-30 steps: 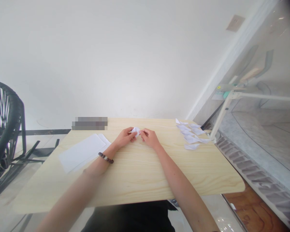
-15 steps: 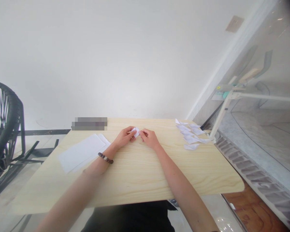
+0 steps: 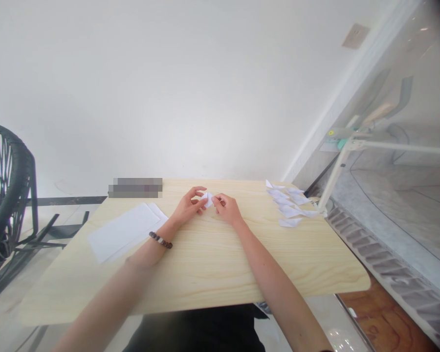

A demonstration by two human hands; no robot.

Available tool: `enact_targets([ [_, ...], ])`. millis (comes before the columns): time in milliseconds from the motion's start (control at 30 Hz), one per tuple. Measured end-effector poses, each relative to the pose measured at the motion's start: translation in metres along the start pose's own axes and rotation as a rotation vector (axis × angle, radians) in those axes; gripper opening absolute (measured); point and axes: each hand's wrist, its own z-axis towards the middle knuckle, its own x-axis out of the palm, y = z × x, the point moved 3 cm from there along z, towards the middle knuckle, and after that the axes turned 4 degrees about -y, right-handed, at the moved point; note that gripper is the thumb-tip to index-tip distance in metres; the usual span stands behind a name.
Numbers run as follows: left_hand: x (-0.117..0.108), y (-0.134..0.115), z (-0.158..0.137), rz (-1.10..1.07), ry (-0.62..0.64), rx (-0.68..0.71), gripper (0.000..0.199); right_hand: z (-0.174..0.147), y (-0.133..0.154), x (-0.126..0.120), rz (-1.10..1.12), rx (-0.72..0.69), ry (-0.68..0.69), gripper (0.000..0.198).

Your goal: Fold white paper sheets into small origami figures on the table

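Note:
Between my two hands, above the middle of the wooden table (image 3: pixel 205 264), is a small folded piece of white paper (image 3: pixel 208 199). My left hand (image 3: pixel 188 204) pinches its left side between thumb and fingers, with the index finger raised. On the paper's right edge, the fingertips of my right hand (image 3: pixel 226 208) are closed. The paper's lower part is partly hidden by the fingers. A dark bead bracelet (image 3: pixel 160 240) circles my left wrist.
Flat white sheets (image 3: pixel 124 232) lie at the table's left. Several folded white paper pieces (image 3: pixel 290 211) are grouped at the right. A blurred-out item (image 3: pixel 135 188) sits at the back left. A dark woven chair (image 3: pixel 11 195) stands left, a white metal frame (image 3: pixel 339 171) right.
My left index finger has lifted and straightened away from the paper. The folded paper shows a little more between my hands, which otherwise stay in place.

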Motion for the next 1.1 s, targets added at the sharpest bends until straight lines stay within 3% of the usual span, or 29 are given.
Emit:
enact_targets([
  [200, 0.002, 0.005, 0.002, 0.019, 0.040, -0.007, 0.047, 0.000, 0.000, -0.001, 0.005, -0.004, -0.011, 0.031],
  [400, 0.003, 0.011, 0.004, 0.079, 0.101, -0.026, 0.037, 0.000, 0.001, -0.001, -0.010, 0.009, -0.013, 0.032],
  [1100, 0.001, 0.008, 0.003, 0.069, 0.111, 0.017, 0.034, -0.001, 0.003, 0.000, -0.015, -0.033, 0.013, 0.028],
])
